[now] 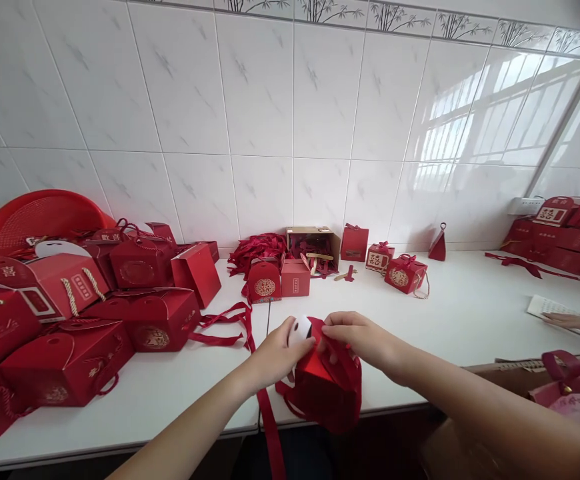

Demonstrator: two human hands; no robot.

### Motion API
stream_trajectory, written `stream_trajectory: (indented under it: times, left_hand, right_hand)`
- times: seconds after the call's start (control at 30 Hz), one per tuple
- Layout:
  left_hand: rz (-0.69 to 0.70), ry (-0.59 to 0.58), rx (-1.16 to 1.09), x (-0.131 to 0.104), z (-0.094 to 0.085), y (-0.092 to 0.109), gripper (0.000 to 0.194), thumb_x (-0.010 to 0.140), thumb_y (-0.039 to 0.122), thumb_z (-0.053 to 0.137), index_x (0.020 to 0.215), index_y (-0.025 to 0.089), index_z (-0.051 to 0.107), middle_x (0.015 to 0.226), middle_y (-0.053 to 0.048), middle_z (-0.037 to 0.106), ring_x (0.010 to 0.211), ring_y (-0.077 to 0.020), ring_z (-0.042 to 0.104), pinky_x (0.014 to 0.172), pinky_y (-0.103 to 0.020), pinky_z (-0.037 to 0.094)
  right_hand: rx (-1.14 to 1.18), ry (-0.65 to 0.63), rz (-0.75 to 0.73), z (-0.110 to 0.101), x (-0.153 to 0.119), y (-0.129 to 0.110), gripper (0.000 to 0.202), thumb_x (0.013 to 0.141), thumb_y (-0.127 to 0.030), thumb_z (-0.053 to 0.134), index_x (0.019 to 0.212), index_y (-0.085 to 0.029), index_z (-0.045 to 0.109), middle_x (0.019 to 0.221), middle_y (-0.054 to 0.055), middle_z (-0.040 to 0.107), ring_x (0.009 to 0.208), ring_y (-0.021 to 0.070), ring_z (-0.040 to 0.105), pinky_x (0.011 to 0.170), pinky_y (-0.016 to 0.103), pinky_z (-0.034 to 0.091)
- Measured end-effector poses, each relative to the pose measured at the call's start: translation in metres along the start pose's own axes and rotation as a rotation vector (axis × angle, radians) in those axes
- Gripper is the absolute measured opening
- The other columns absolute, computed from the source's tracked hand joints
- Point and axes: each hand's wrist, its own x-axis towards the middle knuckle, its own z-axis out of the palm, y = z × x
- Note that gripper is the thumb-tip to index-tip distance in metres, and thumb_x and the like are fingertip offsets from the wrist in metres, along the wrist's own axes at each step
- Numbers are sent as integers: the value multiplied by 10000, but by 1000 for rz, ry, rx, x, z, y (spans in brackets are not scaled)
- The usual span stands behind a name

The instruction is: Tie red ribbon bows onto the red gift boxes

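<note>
At the table's front edge, a red gift box [315, 383] stands tilted, with a white inner flap with a hole showing at its top. My left hand [276, 357] is closed on that flap, thumb over the near side. My right hand [360, 339] has its fingers curled at the box's upper right, pinching a red ribbon [343, 360] that drapes over the box; its fingertips are partly hidden. Another length of ribbon [270, 427] hangs off the table edge under my left wrist.
Finished-looking red boxes [155, 320] crowd the left, before a red plastic basket [45, 213]. A ribbon pile [257, 253] and an open cardboard box [337, 250] stand by the wall. At right are a person's hand [570, 321], a white keyboard [545, 308] and a carton [500, 367].
</note>
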Motion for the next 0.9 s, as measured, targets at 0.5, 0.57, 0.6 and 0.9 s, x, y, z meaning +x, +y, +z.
stream_trajectory:
  times: [0.5,0.57,0.6,0.9]
  left_hand:
    - [128,-244,149,-20,-2,8,485,662,543,642,963,200,480,785,13,545,692,-144,513,617,-255,429]
    - [148,-297,136,-21,-6,10,482,683,573,609,962,203,475,786,9,536,698,-141,505,610,-252,434]
    - [138,-297,106,-20,-7,12,466,724,605,539,953,203,476,785,3,526,708,-144,505,599,-251,440]
    - [166,-126,-27,0,-6,6,295,830,473,446,734,196,473,692,18,478,638,-129,489,557,-247,443]
  right_hand:
    - [-227,-56,44,4,7,6,184,793,-173,464,610,-169,485,558,-36,459,483,76,389,484,210,303]
    - [-215,-53,33,3,8,9,170,794,-196,469,627,-171,493,569,-32,472,492,81,403,487,211,315]
    - [-212,-55,24,2,9,11,175,796,-208,469,627,-171,493,574,-28,481,499,83,411,493,212,324]
    - [-308,88,-129,4,9,22,203,803,-328,480,766,-172,603,654,11,583,554,119,498,521,237,379]
